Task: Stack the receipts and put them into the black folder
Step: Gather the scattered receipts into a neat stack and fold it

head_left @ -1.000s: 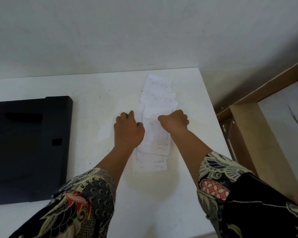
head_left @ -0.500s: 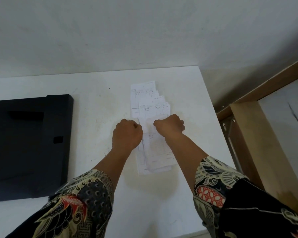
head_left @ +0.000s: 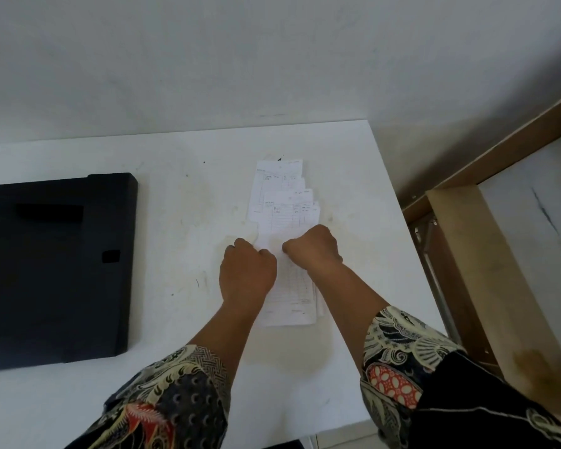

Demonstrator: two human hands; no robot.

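While the receipts [head_left: 284,241] lie in a long overlapping run on the white table [head_left: 182,222], the person works on them from both sides. The left hand [head_left: 247,272] is curled into a loose fist with its knuckles against the left edge of the papers, and the right hand [head_left: 313,247] is curled the same way at the right edge; the fingers are tucked under, so whether either hand actually pinches a sheet cannot be told. Placed opposite each other, the two hands most likely serve as stops that square the side edges, which would explain why the near part of the pile looks fairly even. Beyond the hands the slips fan out in steps toward the far edge of the table, so the stack is judged only partly gathered along its length. The black folder [head_left: 55,270] lies flat and closed on the left of the table, well apart from the papers, presumably parked there to leave room for tidying. Thin paper slides and bends easily, so the far ends probably need drawing in before the pile can be lifted as one. Patterned sleeves [head_left: 175,393] cover both forearms.
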